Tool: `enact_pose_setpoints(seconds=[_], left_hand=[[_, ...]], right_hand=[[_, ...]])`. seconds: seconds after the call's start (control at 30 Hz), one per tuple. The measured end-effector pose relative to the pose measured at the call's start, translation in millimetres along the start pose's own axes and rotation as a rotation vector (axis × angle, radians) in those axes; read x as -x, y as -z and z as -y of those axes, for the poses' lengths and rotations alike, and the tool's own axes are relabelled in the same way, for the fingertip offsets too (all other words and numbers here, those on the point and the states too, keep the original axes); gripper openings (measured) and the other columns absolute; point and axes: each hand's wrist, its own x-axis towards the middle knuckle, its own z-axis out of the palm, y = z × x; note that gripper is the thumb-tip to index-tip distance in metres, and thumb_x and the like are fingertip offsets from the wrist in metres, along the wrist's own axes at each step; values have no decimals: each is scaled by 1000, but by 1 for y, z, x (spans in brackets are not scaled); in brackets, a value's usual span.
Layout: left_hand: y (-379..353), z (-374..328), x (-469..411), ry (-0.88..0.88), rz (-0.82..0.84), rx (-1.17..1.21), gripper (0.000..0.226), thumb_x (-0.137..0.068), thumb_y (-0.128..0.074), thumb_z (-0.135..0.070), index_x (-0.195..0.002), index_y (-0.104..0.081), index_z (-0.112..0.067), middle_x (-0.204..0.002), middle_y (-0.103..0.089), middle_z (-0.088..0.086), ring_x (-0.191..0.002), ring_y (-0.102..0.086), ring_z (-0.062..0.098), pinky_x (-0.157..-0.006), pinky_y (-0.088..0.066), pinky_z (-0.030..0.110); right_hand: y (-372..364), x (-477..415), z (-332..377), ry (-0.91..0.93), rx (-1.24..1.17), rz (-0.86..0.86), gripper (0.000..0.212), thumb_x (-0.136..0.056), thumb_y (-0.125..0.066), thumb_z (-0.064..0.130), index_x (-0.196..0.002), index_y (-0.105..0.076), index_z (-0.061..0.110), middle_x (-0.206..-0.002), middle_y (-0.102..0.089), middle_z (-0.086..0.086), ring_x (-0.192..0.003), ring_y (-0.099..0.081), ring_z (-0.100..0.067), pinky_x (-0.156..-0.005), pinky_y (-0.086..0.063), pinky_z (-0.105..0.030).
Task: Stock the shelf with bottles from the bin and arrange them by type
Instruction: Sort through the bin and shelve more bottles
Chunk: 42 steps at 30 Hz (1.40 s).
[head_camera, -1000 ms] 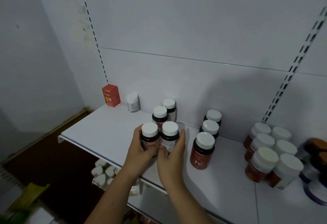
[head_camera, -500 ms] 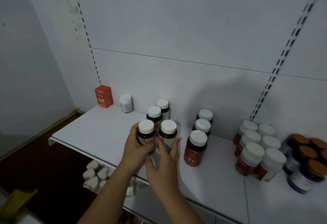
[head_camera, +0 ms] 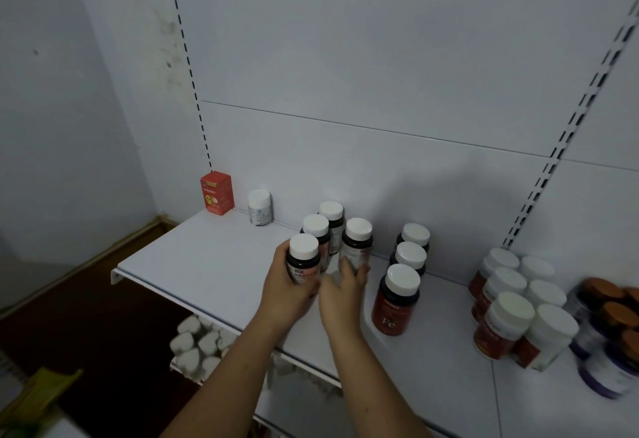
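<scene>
Off-task surroundings, mostly on your left

You have a small red box [head_camera: 217, 192] standing upright left of centre against the white back panel [head_camera: 345, 57]. Dark brown floor [head_camera: 86, 306] fills the lower left, where a blurred yellow-green object [head_camera: 45, 389] meets the frame's edge.

Shelf [head_camera: 193, 257], left half: open from front lip to back wall; only a red box [head_camera: 217, 192] and white bottle [head_camera: 260, 207] at the rear. Centre: 4 dark bottles [head_camera: 315, 230] close together, left hand [head_camera: 287, 294] and right hand [head_camera: 342, 294] blocking the front. Narrow gap to the row of 3 bottles [head_camera: 409, 257]; wider lane before the red jars [head_camera: 508, 299].
</scene>
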Motion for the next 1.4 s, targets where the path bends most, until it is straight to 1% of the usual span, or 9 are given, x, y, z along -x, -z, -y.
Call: enact_pose_setpoints(seconds=[0.1,0.27,0.4,0.6,0.73,0.93,1.0,1.1,1.4], left_hand=[[-2,2,-1,6,-11,-15,76,-78,-87,-6,-140,-52,-30,-131,-67,-16,-119,-66,4,-101,-58,39],[-2,4,-3,7,-28,-46,73,-78,-87,-3,-139,-52,-25,-129,-68,-12,-115,-67,2,-96,-58,30],[0,6,-6,11,-41,-73,72,-78,-86,-1,-137,-52,-24,-127,-68,-11,-112,-67,1,-92,-56,24],[-2,6,-5,14,-50,-68,80,-74,-90,-2,-139,-51,-25,-130,-66,-12,-116,-65,1,-94,-56,20],[8,-4,1,29,-34,-94,97,-75,-94,-10,-153,-39,-27,-144,-56,-14,-130,-52,-10,-99,-43,7],[80,-44,34,-52,-104,-318,78,-91,-74,-53,-158,-36,-40,-160,-39,-24,-143,-35,-7,-120,-31,28],[116,-55,51,-48,-90,-430,79,-90,-67,-65,-158,-32,-45,-163,-33,-27,-146,-31,-5,-121,-30,31],[168,-66,82,-86,-109,-666,82,-90,-61,-72,-160,-26,-45,-165,-32,-21,-151,-30,3,-122,-33,38],[285,-51,210,50,-245,-1083,83,-92,-51,-78,-161,-23,-42,-164,-35,-15,-150,-34,11,-119,-38,43]], right_hand=[[1,-10,4,-28,-37,-19,62,-84,-53,19,-145,-54,7,-167,-20,-17,-149,-27,-22,-127,-19,-38],[-4,-27,1,-74,-77,-4,59,-77,-51,41,-125,-62,7,-161,-31,-24,-149,-31,-36,-122,-30,-51],[-5,-37,-5,-88,-98,2,82,-72,-42,62,-126,-63,4,-157,-37,-23,-147,-36,-36,-121,-32,-51],[2,-28,2,-57,-83,-24,69,-80,-44,57,-126,-63,10,-153,-46,-18,-145,-40,-33,-120,-33,-50],[10,3,15,4,-140,34,40,-105,-56,24,-144,-54,15,-153,-46,-6,-144,-40,-17,-114,-30,-26],[26,55,42,306,-6,304,54,-105,-57,29,-155,-36,38,-152,-40,23,-131,-34,25,-98,-29,5],[26,68,61,404,80,409,59,-104,-55,41,-157,-30,43,-162,-30,18,-142,-29,15,-111,-33,-8],[15,90,89,518,286,558,64,-101,-46,60,-157,-17,53,-168,-16,21,-156,-15,-2,-125,-31,-44],[-73,196,100,786,630,937,80,-96,-47,69,-162,-10,42,-173,-5,14,-159,-4,-12,-128,-18,-50]])
